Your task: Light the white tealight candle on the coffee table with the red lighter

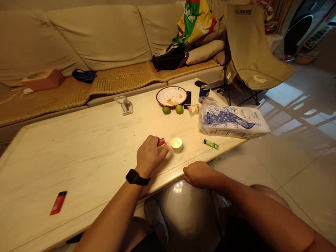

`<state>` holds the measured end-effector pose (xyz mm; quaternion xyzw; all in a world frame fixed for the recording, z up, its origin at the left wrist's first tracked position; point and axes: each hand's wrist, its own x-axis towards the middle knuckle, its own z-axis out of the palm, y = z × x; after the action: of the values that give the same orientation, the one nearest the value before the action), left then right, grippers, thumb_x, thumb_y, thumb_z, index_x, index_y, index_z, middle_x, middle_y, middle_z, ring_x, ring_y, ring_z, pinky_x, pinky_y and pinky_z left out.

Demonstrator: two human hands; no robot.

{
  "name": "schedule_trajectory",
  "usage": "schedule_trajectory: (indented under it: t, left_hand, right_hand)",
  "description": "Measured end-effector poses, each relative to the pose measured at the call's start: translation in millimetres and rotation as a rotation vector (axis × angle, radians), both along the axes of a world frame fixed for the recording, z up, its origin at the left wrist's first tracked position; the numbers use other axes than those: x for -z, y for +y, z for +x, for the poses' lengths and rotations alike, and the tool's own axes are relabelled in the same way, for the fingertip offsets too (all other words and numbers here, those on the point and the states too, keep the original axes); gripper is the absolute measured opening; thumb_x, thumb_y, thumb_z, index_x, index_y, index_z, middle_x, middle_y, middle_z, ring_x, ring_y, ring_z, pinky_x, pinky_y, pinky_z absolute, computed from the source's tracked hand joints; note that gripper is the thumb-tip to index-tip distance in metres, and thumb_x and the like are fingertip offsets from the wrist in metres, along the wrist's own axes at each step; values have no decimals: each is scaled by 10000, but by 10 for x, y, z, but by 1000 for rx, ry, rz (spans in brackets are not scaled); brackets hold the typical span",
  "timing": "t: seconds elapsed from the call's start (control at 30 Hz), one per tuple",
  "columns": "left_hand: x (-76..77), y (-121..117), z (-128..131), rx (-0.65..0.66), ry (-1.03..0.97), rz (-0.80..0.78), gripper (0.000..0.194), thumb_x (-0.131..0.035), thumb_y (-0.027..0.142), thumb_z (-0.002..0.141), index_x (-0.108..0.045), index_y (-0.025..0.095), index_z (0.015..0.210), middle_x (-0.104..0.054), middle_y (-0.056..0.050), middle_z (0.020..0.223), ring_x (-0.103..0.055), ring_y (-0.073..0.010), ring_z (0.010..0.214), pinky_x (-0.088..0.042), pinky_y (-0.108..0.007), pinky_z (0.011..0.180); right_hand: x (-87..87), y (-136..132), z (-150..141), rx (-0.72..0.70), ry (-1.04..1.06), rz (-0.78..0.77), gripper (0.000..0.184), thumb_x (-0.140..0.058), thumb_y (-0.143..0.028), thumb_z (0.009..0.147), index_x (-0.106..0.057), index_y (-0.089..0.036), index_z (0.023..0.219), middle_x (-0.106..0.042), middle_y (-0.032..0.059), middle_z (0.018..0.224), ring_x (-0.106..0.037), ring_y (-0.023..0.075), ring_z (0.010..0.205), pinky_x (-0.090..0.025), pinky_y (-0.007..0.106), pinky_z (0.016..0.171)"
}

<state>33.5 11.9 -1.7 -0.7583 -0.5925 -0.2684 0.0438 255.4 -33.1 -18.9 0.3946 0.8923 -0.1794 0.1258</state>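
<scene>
My left hand (pixel 151 155), with a black watch on its wrist, is closed around a red lighter (pixel 161 141). The lighter's metal end points toward a white tealight candle (pixel 176 145) on the table, just right of my thumb. Whether the candle burns I cannot tell. At the table's near edge, my right hand (pixel 198 174) rests curled into a loose fist, with no object showing in it. A green lighter (pixel 211 144) lies on the table beyond it. Another red lighter (pixel 58 203) with a black top lies at the left front.
On the table (pixel 86 150) are a red-rimmed plate (pixel 172 96), two green limes (pixel 179 109), a blue can (pixel 204 91), a large tissue pack (pixel 233 120) and a white stand (pixel 124 105). Behind it runs a sofa (pixel 99 35); a folding chair (pixel 249 52) stands at the right.
</scene>
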Motion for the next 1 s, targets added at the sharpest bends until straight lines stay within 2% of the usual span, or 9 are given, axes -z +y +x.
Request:
schedule_trajectory:
  t: [0.37,1.0]
  left_hand:
    - [-20,-25,59,43,3,2,288,-524,458,953,-561,208,813,-603,-46,814,-546,-182,718,-411,-323,638]
    - [32,1,147,15,72,-5,275,-525,447,943,-595,208,827,-620,-56,809,-567,-198,730,-398,-326,632]
  right_hand:
    - [26,7,-5,6,-16,-20,370,-491,-419,996,-737,-149,1050,-775,150,990,-732,287,940,-510,346,774]
    - [18,-5,-7,-5,-13,2,382,-471,-416,1007,-728,-139,1061,-774,147,989,-732,300,936,-510,361,761]
